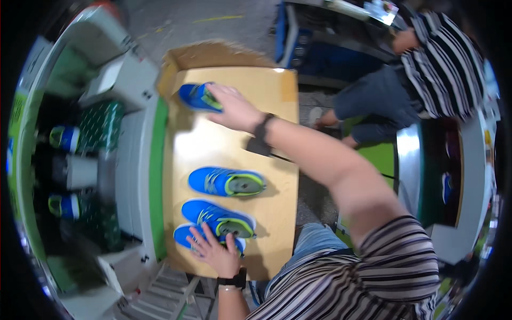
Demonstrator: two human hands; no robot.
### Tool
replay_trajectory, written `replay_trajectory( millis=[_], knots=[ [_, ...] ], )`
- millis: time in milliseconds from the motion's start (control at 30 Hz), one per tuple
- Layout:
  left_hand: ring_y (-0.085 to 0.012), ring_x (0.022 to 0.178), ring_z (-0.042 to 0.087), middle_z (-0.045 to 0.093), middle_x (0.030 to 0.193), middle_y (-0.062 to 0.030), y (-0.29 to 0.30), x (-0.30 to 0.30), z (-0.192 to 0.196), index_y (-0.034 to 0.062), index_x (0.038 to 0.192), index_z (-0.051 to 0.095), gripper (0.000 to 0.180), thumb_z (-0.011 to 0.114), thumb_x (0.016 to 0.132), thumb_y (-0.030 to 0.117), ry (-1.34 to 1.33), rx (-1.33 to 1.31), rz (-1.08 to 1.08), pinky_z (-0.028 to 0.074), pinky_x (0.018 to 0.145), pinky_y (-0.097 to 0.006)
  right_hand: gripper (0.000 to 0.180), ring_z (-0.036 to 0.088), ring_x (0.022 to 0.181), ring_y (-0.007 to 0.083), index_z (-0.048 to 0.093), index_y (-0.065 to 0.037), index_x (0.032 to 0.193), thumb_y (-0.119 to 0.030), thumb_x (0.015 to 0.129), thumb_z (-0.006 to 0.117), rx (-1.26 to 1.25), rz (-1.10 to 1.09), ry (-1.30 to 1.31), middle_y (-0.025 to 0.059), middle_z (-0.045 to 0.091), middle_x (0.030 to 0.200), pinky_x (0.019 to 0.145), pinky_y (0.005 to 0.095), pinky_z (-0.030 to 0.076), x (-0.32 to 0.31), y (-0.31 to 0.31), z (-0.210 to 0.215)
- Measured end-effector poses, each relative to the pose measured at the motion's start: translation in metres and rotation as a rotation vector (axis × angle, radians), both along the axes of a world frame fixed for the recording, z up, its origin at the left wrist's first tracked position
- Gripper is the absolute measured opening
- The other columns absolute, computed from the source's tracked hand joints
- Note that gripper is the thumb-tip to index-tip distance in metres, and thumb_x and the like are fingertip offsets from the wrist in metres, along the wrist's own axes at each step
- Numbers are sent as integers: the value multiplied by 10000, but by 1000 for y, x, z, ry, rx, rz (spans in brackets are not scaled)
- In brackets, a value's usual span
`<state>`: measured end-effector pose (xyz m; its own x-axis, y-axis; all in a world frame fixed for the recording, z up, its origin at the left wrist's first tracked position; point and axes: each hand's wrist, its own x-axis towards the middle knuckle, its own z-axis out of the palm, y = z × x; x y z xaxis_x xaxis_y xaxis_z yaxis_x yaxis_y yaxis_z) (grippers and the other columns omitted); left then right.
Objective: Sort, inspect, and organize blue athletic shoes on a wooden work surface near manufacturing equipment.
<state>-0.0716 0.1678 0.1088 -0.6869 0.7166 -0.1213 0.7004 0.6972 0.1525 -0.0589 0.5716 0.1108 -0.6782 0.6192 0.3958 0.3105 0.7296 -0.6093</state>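
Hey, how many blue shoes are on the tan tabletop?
4. The far shoe is at the right hand, partly covered; the middle shoe lies uncovered; the third shoe sits just nearer; the nearest shoe is partly hidden by the left hand. None seems fully hidden.

Blue shoes (200, 180) on tabletop (280, 229): four. One by far left corner, one midway, two toward near edge. Beyond left edge: two shoes (69, 137). Well beyond right edge: one shoe (447, 188) visible. Grips (234, 108): two. Dark wristbands (261, 136): two. Co-workers (442, 64): one.
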Motion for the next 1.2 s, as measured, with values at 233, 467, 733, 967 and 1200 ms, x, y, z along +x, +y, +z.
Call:
replay_trajectory(
  millis=[233,467,733,967,1200],
  knots=[
    [-423,1537,198,290,1646,-217,3,-5,-3,115,1605,307,779,545,980,516,-17,-30,-7,133,1202,-630,416,640,1064,422,578,-60,1253,-188,874,691,-392,-272,-115,255,677,1108,944,503,510,-10,-1,-94],
    [-312,1513,289,294,1641,-206,38,26,34,-26,1587,257,698,591,983,81,-689,569,-217,216,1232,-422,541,605,1112,407,533,-31,1327,-188,840,707,-374,-153,-204,217,639,1149,963,492,495,171,-144,-30],
    [-542,1521,39,97,1661,-308,107,137,-28,-10,1608,137,1075,792,846,372,-526,541,-314,80,1228,-600,649,589,1204,376,498,13,1391,-152,824,768,-633,-222,-62,217,593,1288,1026,419,482,270,-267,-20],
    [-475,1482,207,211,1571,-309,104,147,-55,43,1598,125,1062,762,749,63,-863,691,-83,181,1232,-516,458,658,1027,154,550,-45,1392,-150,971,695,-1039,-343,-71,91,641,1264,894,295,538,313,-247,-48],
    [-208,1128,610,582,1243,-88,58,28,102,84,1503,378,748,684,829,-27,-1943,768,400,525,963,-358,276,636,984,138,598,0,1257,-100,1002,630,-858,-222,145,87,609,1175,868,281,526,253,-230,-45]
  ],
)
